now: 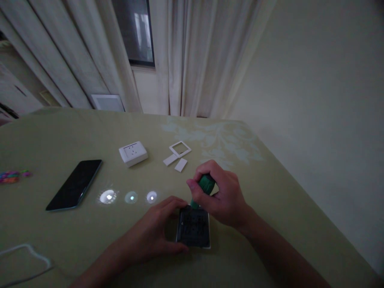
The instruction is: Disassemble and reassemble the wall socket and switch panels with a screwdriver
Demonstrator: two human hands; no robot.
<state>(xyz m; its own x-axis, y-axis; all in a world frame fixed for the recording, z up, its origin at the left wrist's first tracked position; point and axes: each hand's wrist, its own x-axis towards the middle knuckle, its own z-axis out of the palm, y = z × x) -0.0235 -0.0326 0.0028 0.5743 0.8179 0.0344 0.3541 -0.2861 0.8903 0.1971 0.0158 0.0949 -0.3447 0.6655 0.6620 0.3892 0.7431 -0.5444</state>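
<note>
A dark square switch module (193,229) with a white edge lies on the olive table (270,208) near me. My left hand (153,234) grips its left side, fingers curled round it. My right hand (220,194) is closed on a green-handled screwdriver (204,188), held upright with its tip at the module's top edge. Farther back lie a white wall socket (133,153), a white square frame (180,149) and two small white cover pieces (175,162).
A black phone (75,184) lies face up to the left. A colourful strip (13,176) sits at the left edge, a white cable (27,256) at the near left. Three light reflections shine mid-table. Curtains and a window stand behind; the table's right edge runs diagonally.
</note>
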